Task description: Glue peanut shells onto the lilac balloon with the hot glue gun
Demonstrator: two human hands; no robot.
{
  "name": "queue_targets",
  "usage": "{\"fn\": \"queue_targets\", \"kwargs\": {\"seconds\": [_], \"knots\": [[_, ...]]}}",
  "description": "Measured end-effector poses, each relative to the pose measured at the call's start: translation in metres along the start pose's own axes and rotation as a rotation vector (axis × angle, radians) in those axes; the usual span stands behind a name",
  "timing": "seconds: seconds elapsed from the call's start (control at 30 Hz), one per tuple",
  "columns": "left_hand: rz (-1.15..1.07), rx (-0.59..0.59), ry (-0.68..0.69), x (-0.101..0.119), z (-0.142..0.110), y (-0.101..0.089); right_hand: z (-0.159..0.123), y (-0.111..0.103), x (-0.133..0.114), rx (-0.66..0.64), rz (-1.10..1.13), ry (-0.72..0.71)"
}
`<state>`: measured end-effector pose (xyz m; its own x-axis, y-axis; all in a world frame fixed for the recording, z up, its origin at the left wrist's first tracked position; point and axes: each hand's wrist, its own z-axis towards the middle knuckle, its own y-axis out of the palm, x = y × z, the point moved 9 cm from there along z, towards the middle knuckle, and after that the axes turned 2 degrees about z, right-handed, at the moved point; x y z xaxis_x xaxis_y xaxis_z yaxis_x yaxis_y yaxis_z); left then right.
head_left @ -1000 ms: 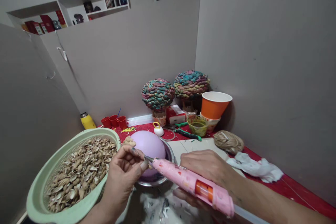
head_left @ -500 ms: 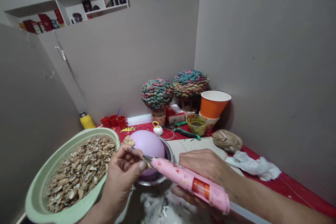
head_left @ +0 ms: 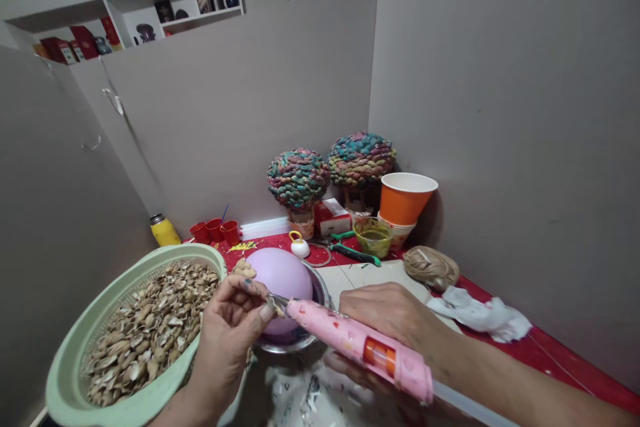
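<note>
A pink hot glue gun, with a clear glue stick in its back end, is gripped by my right hand. Its metal nozzle points left at a small peanut shell pinched between the thumb and fingers of my left hand. The fingers partly hide this shell. Just behind them a lilac balloon rests in a metal bowl, with a few peanut shells at its left side. A green colander full of peanut shells stands left of my left hand.
Two multicoloured ball-topped trees stand at the back. Around them are red cups, a yellow bottle, green-handled pliers, a stained bowl, an orange bucket, twine and white tissue. Grey panels enclose the table.
The view has shifted very slightly. My hands, the glue gun and the peanut shell keep nearly the same positions.
</note>
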<state>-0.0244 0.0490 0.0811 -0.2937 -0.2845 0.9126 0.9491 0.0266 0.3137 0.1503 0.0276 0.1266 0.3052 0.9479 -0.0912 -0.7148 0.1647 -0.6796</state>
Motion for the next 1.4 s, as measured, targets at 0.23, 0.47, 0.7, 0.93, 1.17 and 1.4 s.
{"fn": "queue_targets", "kwargs": {"seconds": [0.23,0.47,0.7,0.93,1.17,1.4], "knots": [[0.008,0.006,0.011,0.002,0.000,0.001,0.001,-0.002,0.000,0.033,-0.045,-0.009],[0.001,0.017,0.032,0.005,-0.001,-0.001,-0.003,0.003,0.003,-0.035,0.037,0.045],[0.018,0.034,0.057,0.008,-0.001,-0.002,-0.011,0.010,0.009,-0.079,0.060,0.064],[0.031,0.083,0.081,0.014,-0.003,-0.004,-0.008,0.009,0.009,-0.090,0.092,0.078],[0.063,0.071,0.124,0.019,-0.003,-0.005,-0.011,0.015,0.011,-0.107,0.008,0.084],[0.091,0.083,0.171,0.024,-0.003,-0.006,-0.010,0.018,0.009,-0.147,-0.038,0.090]]}}
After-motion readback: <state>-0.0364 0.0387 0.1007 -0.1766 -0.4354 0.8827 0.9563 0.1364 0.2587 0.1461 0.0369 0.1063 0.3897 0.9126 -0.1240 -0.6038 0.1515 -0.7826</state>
